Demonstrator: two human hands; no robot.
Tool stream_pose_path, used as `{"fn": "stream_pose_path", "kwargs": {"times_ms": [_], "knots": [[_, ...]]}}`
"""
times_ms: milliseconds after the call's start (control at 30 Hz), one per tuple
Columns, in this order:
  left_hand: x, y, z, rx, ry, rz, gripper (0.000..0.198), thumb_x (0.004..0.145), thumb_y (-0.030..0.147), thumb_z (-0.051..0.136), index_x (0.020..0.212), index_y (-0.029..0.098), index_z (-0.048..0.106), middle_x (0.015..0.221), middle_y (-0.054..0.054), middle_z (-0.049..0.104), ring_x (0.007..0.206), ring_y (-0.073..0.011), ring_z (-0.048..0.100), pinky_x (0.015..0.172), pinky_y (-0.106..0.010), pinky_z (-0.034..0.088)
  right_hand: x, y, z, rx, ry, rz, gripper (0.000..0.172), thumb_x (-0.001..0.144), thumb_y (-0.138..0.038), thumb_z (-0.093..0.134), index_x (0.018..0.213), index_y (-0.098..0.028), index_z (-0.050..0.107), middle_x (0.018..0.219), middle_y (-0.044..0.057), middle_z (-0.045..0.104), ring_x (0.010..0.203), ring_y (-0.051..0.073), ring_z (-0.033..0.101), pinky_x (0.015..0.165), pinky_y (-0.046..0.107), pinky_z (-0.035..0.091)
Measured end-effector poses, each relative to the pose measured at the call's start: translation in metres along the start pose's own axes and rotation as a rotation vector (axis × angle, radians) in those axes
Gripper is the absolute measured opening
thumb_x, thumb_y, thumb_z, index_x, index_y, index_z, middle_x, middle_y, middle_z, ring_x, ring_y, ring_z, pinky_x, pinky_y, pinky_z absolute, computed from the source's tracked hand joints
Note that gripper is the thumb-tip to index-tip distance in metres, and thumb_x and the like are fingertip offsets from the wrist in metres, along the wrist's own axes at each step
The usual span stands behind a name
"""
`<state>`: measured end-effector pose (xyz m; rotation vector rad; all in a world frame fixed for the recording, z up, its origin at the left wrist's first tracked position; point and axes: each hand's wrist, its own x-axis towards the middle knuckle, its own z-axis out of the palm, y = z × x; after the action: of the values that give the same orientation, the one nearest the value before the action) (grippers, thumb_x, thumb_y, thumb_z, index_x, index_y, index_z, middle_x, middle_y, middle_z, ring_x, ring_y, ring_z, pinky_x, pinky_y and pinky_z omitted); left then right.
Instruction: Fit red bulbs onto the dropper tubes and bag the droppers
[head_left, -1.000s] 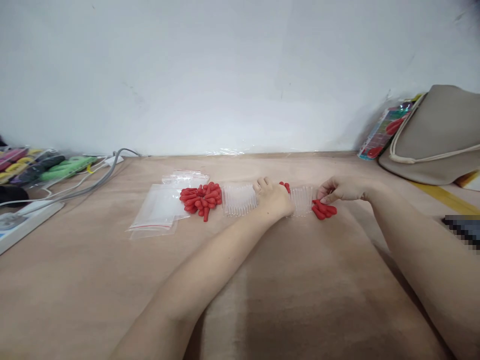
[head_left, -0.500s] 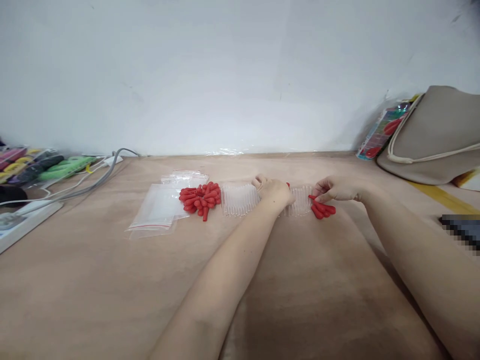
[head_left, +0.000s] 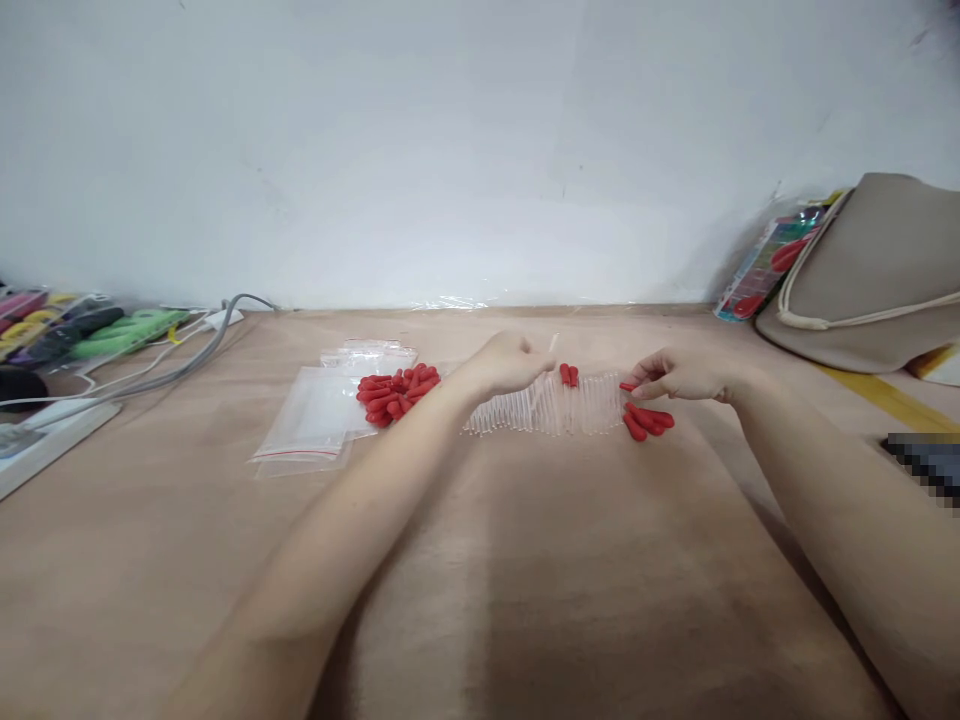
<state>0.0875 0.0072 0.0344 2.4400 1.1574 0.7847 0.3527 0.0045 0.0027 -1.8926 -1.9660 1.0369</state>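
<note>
A row of clear dropper tubes [head_left: 517, 410] lies side by side on the table, and two of them wear red rubber bulbs [head_left: 569, 375] at their far ends. Above the row, my left hand [head_left: 514, 362] is closed in a pinch; a thin clear tube [head_left: 554, 343] sticks up at its fingertips. My right hand [head_left: 671, 375] pinches a red rubber bulb [head_left: 625, 387] by the row's right end. Several loose red bulbs [head_left: 651, 419] lie just below that hand. A bigger pile of red bulbs [head_left: 394, 390] is partly covered by my left forearm.
Clear zip bags [head_left: 307, 415] lie left of the bulb pile. A white power strip [head_left: 56, 440] with grey cables [head_left: 195, 365] and coloured packs [head_left: 127, 335] sit far left. At the right are a grey-brown bag [head_left: 885, 270], a patterned package [head_left: 769, 260] and a dark pixelated object [head_left: 926, 465].
My left hand has moved up and left off the row, uncovering the two capped tubes, and a clear tube shows at its fingers. My right hand has lifted its bulb slightly from the loose ones.
</note>
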Motion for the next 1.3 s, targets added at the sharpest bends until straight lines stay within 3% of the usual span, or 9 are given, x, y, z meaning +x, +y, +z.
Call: {"fn": "stream_pose_path", "kwargs": {"times_ms": [67,133,267,400,500,600,933,1300], "knots": [[-0.020,-0.009,-0.012,0.043,-0.056,-0.100,0.026,0.079,0.027,0.051,0.055,0.017,0.049,0.050,0.001,0.049,0.046,-0.0120,0.048,0.045,-0.026,0.037,0.000,-0.005,0.003,0.039,0.081,-0.051,0.024,0.057,-0.034,0.068,0.076,-0.019,0.065,0.079,0.004,0.066,0.077,0.019,0.058,0.067,0.030,0.045],[-0.043,-0.020,-0.018,0.120,0.003,-0.072,0.018,0.081,0.027,0.050,0.067,0.017,0.053,0.060,0.000,0.056,0.053,-0.0136,0.052,0.048,-0.027,0.039,-0.001,-0.018,0.014,0.103,0.176,-0.173,0.024,0.063,-0.036,0.065,0.080,-0.019,0.063,0.085,0.006,0.066,0.080,0.019,0.058,0.069,0.030,0.046],[-0.083,-0.046,-0.015,0.145,0.052,0.096,0.010,0.087,0.024,0.045,0.088,0.018,0.053,0.070,0.000,0.062,0.060,-0.0134,0.056,0.056,-0.027,0.044,-0.005,-0.056,0.059,0.226,0.394,-0.448,0.024,0.073,-0.039,0.059,0.086,-0.019,0.058,0.083,0.005,0.064,0.073,0.016,0.058,0.067,0.030,0.047],[-0.103,-0.071,-0.005,0.222,0.227,0.264,0.020,0.087,0.025,0.049,0.105,0.018,0.056,0.086,-0.005,0.066,0.080,-0.0176,0.059,0.072,-0.032,0.047,-0.010,-0.081,0.102,0.126,0.555,-0.626,0.019,0.078,-0.035,0.055,0.088,-0.019,0.058,0.074,0.003,0.060,0.064,0.013,0.053,0.061,0.028,0.045],[-0.106,-0.080,-0.001,0.219,0.270,0.365,0.019,0.087,0.024,0.049,0.102,0.018,0.059,0.089,-0.005,0.066,0.080,-0.0166,0.058,0.074,-0.032,0.047,-0.013,-0.081,0.118,0.049,0.564,-0.757,0.017,0.082,-0.030,0.052,0.094,-0.022,0.058,0.076,0.003,0.058,0.068,0.015,0.052,0.064,0.030,0.045],[-0.104,-0.079,0.001,0.210,0.258,0.377,0.016,0.088,0.023,0.049,0.099,0.018,0.060,0.089,-0.005,0.065,0.079,-0.0154,0.058,0.073,-0.031,0.046,-0.016,-0.077,0.126,0.034,0.547,-0.827,0.016,0.083,-0.027,0.050,0.095,-0.021,0.060,0.080,0.005,0.057,0.072,0.016,0.053,0.066,0.032,0.045],[-0.107,-0.069,0.000,0.102,0.155,0.325,0.019,0.089,0.020,0.044,0.100,0.017,0.059,0.093,-0.007,0.063,0.084,-0.0153,0.058,0.074,-0.029,0.049,-0.019,-0.074,0.137,0.068,0.474,-0.892,0.018,0.084,-0.024,0.051,0.098,-0.024,0.061,0.085,0.005,0.057,0.075,0.014,0.054,0.067,0.031,0.047],[-0.106,-0.074,0.002,0.085,0.161,0.465,0.023,0.087,0.010,0.043,0.102,0.015,0.059,0.088,-0.006,0.062,0.078,-0.0134,0.058,0.067,-0.025,0.051,-0.019,-0.073,0.142,0.097,0.441,-0.853,0.014,0.083,-0.022,0.053,0.092,-0.019,0.064,0.083,0.004,0.066,0.076,0.014,0.060,0.068,0.027,0.048]]}}
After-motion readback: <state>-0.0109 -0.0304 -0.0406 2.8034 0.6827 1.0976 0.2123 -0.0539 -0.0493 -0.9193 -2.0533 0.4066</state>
